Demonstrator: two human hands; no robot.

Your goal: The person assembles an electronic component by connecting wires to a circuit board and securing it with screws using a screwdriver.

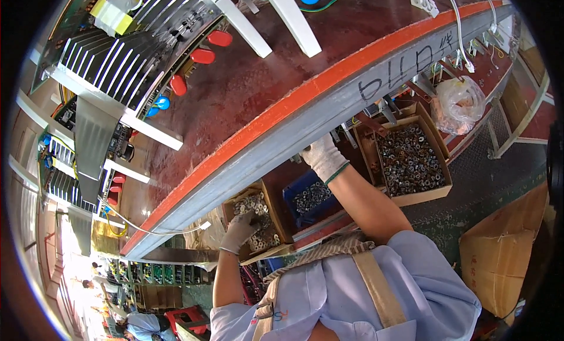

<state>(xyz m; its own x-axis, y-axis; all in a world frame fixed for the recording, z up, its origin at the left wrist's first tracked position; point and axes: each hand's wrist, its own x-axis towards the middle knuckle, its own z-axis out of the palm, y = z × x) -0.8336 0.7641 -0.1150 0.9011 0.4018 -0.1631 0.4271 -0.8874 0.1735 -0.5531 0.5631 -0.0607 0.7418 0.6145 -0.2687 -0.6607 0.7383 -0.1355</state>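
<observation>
My left hand [238, 233], in a pale work glove with darkened fingertips, dips into a cardboard box of washers [262, 241]. Its fingers are bent together among the metal pieces, and whatever they pinch is too small to make out. Up at the grey front beam of the bench [282, 164] is my right hand [324, 157], gloved in white with a green cuff. The beam hides most of its fingers, so I cannot see what they hold. Just below that hand sits a blue bin [299, 214] of small metal hardware.
Right of my right forearm stands a larger cardboard box [420, 195] of mixed nuts and washers, near a clear plastic bag [461, 106] of copper-coloured parts. Circuit assemblies with heatsink fins [106, 67] stand on the red benchtop [247, 88]. A carton [499, 253] leans at lower right.
</observation>
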